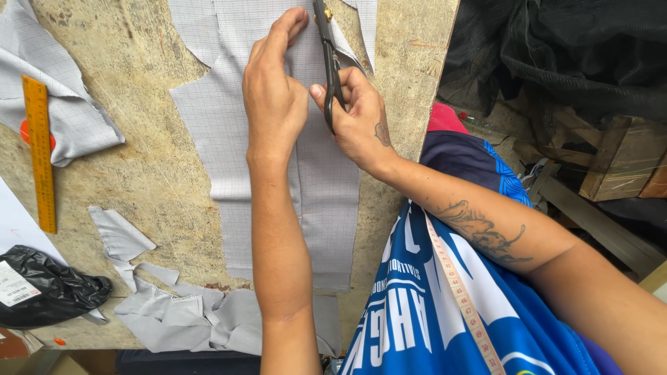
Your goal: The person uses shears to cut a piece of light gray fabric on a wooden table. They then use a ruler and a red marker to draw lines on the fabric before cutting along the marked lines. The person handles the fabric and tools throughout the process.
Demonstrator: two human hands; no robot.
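fabric: we've got a long piece of grey checked cloth (319, 173) lying flat on the desk (160, 167), running from the top centre of the frame down to the lower middle

left hand: our left hand (274, 90) is pressed flat on the cloth near the top centre, fingers together and stretched out, pinning it down rather than gripping anything

right hand: our right hand (361, 121) sits just right of the left one, closed around the handles of the black scissors (329, 62)

scissors: blades point toward the top edge of the frame, over the cloth; can't tell how far apart the blades are

how it handles: looks thin, light and floppy to us, so it'd probably shift or pucker if not held flat. Best spot to hold seems right beside the blades, palm down

offcuts: a heap of grey scraps (187, 312) at the lower left, another grey piece (62, 104) at the upper left

other stuff: yellow ruler (39, 153) on the left edge, crumpled black bag (48, 288) below it, tape measure (458, 292) draped over the blue shirt (431, 305) at the lower right
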